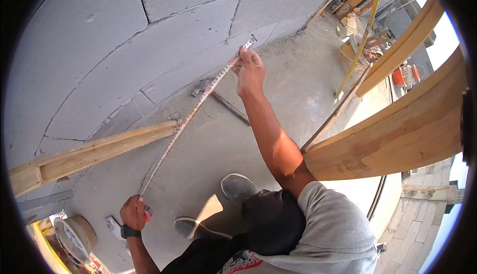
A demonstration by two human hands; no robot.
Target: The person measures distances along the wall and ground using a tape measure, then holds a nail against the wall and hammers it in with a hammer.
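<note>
My left hand point(133, 213), with a dark watch at the wrist, is closed around the red case of a tape measure point(148, 213). From it the pulled-out blade point(183, 125) runs taut and slanting up to the right. My right hand point(251, 70) pinches the blade close to its metal end hook point(252, 41), which is near the foot of the grey block wall point(184, 30). Beneath the blade, a hammer point(229, 108) lies on the concrete floor point(293, 95), its head by the wall. A flat, light-coloured object point(114, 227) lies beside my left wrist.
A wooden beam point(114, 145) juts in from the left, its end by the blade. Large curved-looking boards point(392, 135) stand at the right, near my right arm. A yellow strip point(361, 43) leans by a cluttered bucket point(348, 53). Another bucket point(89, 232) stands lower left.
</note>
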